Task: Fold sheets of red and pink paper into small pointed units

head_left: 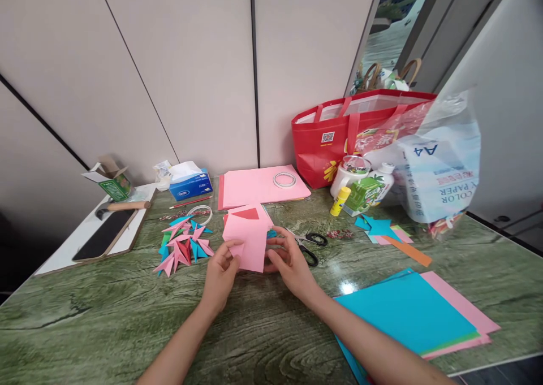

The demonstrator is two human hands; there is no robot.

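Observation:
A sheet of pink paper [251, 241] with a small folded flap at its lower left is held up in front of me. My left hand [222, 272] pinches that folded edge between thumb and fingers. Curved and spread apart, the fingers of my right hand [291, 260] are at the sheet's right edge; whether they touch it is hard to tell. Behind the sheet lie a red paper piece [246, 213] and other pink paper. Black-handled scissors [311, 246] lie just beyond my right hand, partly hidden by it.
Folded paper pieces [182, 246] are piled at left, near a tape roll [199, 212], tissue box [190, 185] and hammer [123, 206]. Pink sheets [250, 184] lie at the back. A glue stick [340, 201], red bag [314, 153] and blue sheets [407, 314] are at right.

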